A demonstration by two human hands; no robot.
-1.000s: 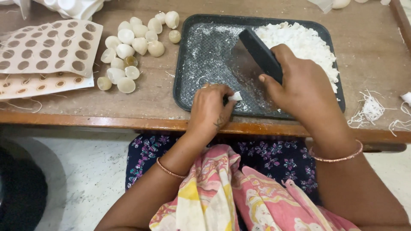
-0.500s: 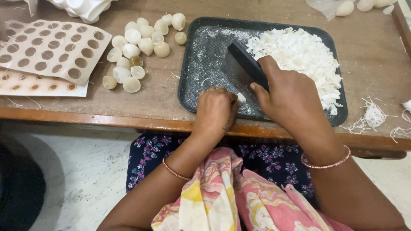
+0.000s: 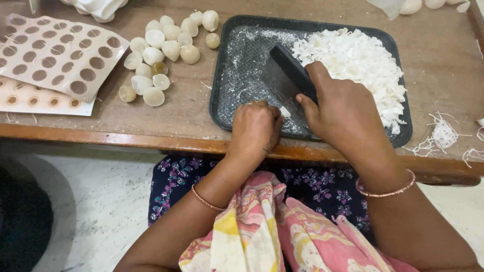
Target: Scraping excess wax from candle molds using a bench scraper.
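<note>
Nearest the wooden surface's (image 3: 166, 128) front edge, the left hand (image 3: 254, 130) curled its fingertips around a small white chip (image 3: 285, 112), pinning it on the dark rectangular tray's (image 3: 222, 95) floor. Just to its right, the right hand (image 3: 343, 108) closed around the black handle of a flat metal blade (image 3: 282, 80), whose long axis slanted up-left, edge touching the chip. Beyond lay a heap of white shavings (image 3: 363, 60); farther left, pale rounded shells (image 3: 161, 48) and perforated cream sheets (image 3: 55, 55).
</note>
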